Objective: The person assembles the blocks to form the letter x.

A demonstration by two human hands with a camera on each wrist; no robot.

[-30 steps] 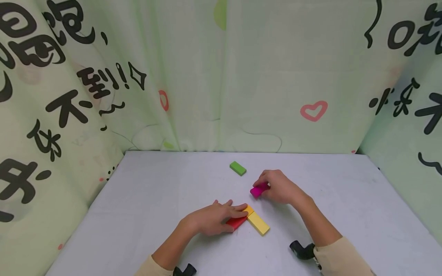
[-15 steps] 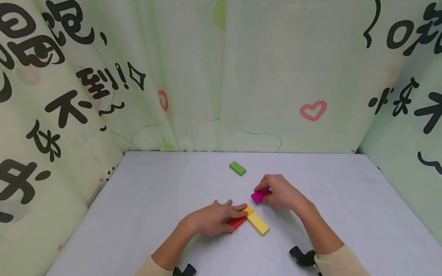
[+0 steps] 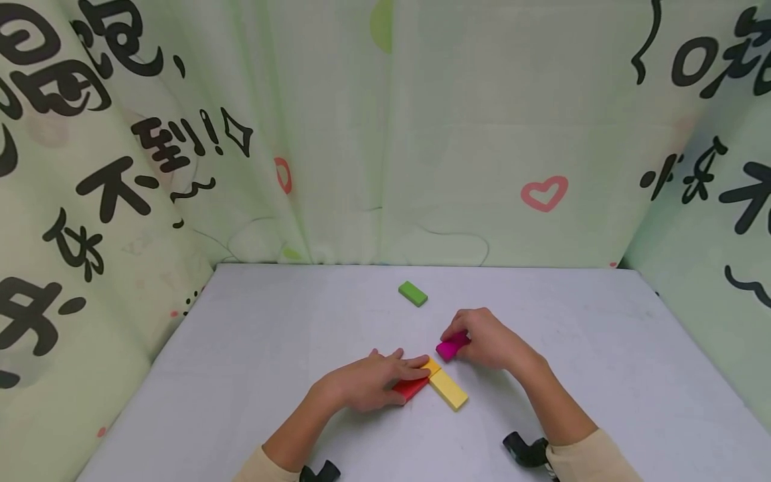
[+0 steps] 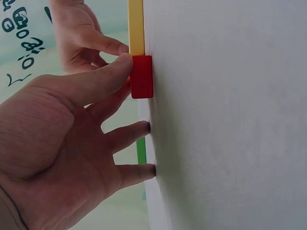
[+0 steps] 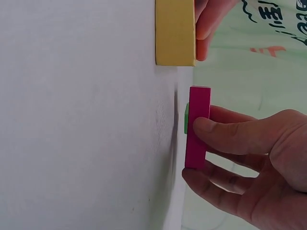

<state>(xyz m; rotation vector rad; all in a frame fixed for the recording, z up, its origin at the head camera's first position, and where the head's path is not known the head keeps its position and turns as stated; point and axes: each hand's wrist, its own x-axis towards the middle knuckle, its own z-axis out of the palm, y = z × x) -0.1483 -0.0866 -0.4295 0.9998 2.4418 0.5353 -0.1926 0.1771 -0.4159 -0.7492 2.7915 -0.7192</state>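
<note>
In the head view my left hand (image 3: 376,381) lies with fingers spread over a red block (image 3: 412,389). Its thumb touches the edge of the red block (image 4: 142,76) in the left wrist view, while straight outer fingers reach the table. An orange-yellow block (image 3: 430,366) shows partly under the fingertips, and a longer yellow block (image 3: 448,389) adjoins it. My right hand (image 3: 484,338) pinches a magenta block (image 3: 452,347) between thumb and fingers. In the right wrist view the magenta block (image 5: 197,127) stands apart from the yellow block (image 5: 175,33).
A green block (image 3: 413,294) lies farther back on the white table (image 3: 289,314). Printed curtains (image 3: 458,134) hang behind the table and along its sides. A black wrist camera (image 3: 525,448) sits at the right sleeve, another (image 3: 320,471) at the left.
The right hand has brought the magenta block slightly nearer, toward the yellow blocks. The left hand stays in place on the red block.
</note>
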